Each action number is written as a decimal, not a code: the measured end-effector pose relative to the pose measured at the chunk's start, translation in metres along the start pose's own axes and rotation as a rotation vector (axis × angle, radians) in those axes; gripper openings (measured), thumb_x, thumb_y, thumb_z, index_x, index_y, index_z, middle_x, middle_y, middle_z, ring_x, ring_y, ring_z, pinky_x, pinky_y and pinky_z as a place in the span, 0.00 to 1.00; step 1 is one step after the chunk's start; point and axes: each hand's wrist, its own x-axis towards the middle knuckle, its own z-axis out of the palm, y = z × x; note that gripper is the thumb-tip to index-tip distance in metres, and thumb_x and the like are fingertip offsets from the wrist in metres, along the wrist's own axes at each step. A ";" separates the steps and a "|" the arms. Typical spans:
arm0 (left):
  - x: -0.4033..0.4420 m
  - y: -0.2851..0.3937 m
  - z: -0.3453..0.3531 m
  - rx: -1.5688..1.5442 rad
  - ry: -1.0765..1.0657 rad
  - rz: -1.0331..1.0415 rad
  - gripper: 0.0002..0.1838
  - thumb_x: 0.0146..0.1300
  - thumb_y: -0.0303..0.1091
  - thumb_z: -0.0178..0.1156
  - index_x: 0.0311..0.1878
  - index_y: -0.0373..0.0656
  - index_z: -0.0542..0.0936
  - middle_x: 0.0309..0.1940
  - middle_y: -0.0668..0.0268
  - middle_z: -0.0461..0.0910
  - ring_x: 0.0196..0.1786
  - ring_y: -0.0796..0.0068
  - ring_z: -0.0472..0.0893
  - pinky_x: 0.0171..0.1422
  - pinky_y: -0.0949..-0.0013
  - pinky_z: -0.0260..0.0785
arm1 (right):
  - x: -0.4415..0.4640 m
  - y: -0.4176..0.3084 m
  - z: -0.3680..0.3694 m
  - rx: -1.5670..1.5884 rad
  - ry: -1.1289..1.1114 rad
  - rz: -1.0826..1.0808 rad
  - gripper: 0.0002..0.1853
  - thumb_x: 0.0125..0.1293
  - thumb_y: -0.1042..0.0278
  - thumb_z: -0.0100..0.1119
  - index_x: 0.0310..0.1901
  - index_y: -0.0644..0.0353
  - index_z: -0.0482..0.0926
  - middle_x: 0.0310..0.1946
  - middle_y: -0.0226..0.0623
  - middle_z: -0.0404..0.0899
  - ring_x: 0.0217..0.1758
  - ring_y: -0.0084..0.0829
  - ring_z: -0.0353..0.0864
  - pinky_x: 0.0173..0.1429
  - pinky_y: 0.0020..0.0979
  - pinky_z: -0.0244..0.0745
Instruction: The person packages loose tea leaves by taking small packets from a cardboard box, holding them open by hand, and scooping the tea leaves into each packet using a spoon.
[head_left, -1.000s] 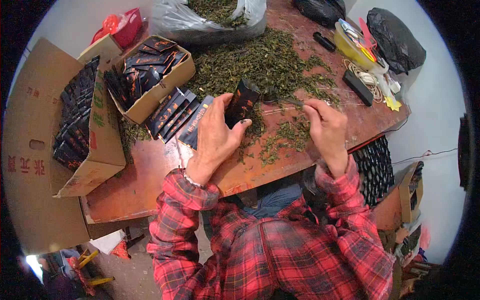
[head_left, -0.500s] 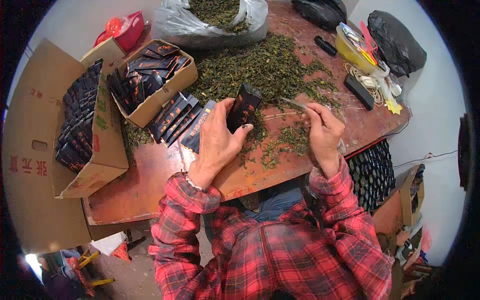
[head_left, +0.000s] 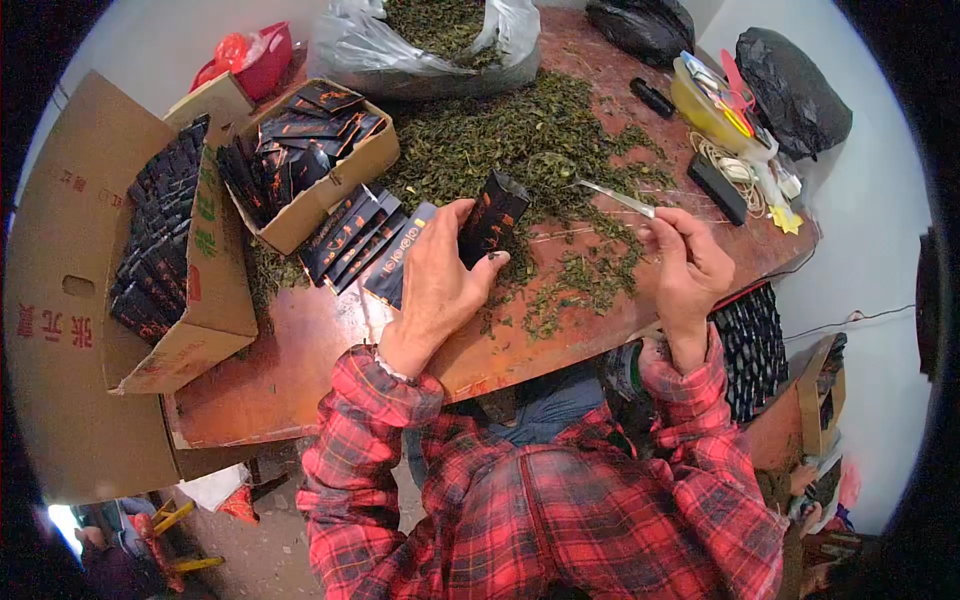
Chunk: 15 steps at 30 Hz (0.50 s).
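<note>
My left hand [head_left: 440, 275] is closed around a black pouch with orange print [head_left: 492, 215], held tilted with its upper end open. A metal spoon [head_left: 618, 197] is pinched by its handle in my right hand [head_left: 690, 262]. The spoon's bowl end lies at the heap of dried green tea leaves [head_left: 470, 130], right of the pouch, and blends in with the leaves. Several black packets [head_left: 350, 235] lie overlapped on the table just left of my left hand.
Left stand a small carton of packets [head_left: 375, 160] and a larger carton [head_left: 215, 330]. Behind the heap sits a clear plastic bag of leaves [head_left: 340, 65]. Right are a yellow basin [head_left: 695, 100], a black box [head_left: 718, 187] and a coiled cord. The red table's [head_left: 230, 405] front edge is near my body.
My right hand has moved to the right with the spoon, showing more of its handle. The pouch in my left hand has shifted slightly right.
</note>
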 end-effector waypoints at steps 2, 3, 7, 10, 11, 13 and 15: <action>0.000 -0.001 0.001 -0.018 -0.002 -0.004 0.36 0.58 0.33 0.81 0.67 0.35 0.76 0.56 0.46 0.86 0.59 0.48 0.88 0.65 0.56 0.80 | 0.003 -0.008 -0.003 -0.011 -0.002 -0.052 0.06 0.72 0.82 0.69 0.49 0.69 0.89 0.35 0.38 0.91 0.36 0.25 0.92 0.41 0.25 0.85; 0.000 -0.002 0.002 -0.027 -0.004 -0.006 0.36 0.58 0.33 0.81 0.67 0.35 0.76 0.56 0.46 0.86 0.60 0.48 0.87 0.65 0.56 0.80 | 0.004 -0.011 -0.005 -0.019 -0.005 -0.059 0.07 0.72 0.83 0.69 0.49 0.69 0.89 0.35 0.38 0.91 0.36 0.25 0.92 0.41 0.25 0.85; 0.000 -0.003 0.003 -0.027 0.004 -0.001 0.35 0.57 0.33 0.80 0.67 0.35 0.76 0.56 0.47 0.86 0.60 0.48 0.87 0.66 0.56 0.80 | 0.005 -0.023 -0.007 -0.026 -0.026 -0.096 0.07 0.72 0.84 0.68 0.48 0.69 0.89 0.35 0.38 0.91 0.36 0.25 0.91 0.41 0.26 0.85; 0.000 -0.003 0.003 -0.010 0.006 0.012 0.36 0.57 0.33 0.80 0.67 0.35 0.76 0.55 0.48 0.86 0.58 0.48 0.87 0.64 0.56 0.80 | 0.008 -0.029 -0.005 -0.006 -0.056 -0.137 0.06 0.71 0.85 0.68 0.47 0.69 0.88 0.34 0.38 0.90 0.35 0.26 0.91 0.41 0.26 0.84; 0.000 -0.003 0.002 -0.007 0.003 0.013 0.36 0.57 0.33 0.81 0.67 0.36 0.76 0.55 0.48 0.86 0.58 0.48 0.88 0.64 0.56 0.80 | 0.009 -0.030 -0.004 0.002 -0.067 -0.151 0.06 0.71 0.85 0.68 0.47 0.69 0.88 0.34 0.38 0.90 0.35 0.26 0.91 0.41 0.26 0.84; 0.000 -0.004 0.003 -0.006 0.002 0.020 0.36 0.57 0.33 0.81 0.67 0.36 0.76 0.55 0.48 0.86 0.57 0.48 0.88 0.63 0.55 0.80 | 0.009 -0.032 -0.006 -0.027 -0.103 -0.170 0.06 0.73 0.84 0.68 0.49 0.69 0.87 0.36 0.38 0.90 0.37 0.25 0.90 0.44 0.25 0.84; 0.000 -0.005 0.004 -0.009 0.008 0.031 0.36 0.57 0.33 0.81 0.66 0.36 0.76 0.54 0.48 0.86 0.56 0.48 0.88 0.62 0.55 0.80 | 0.011 -0.036 -0.006 -0.053 -0.115 -0.204 0.06 0.72 0.84 0.68 0.48 0.69 0.87 0.35 0.39 0.89 0.36 0.27 0.90 0.42 0.26 0.83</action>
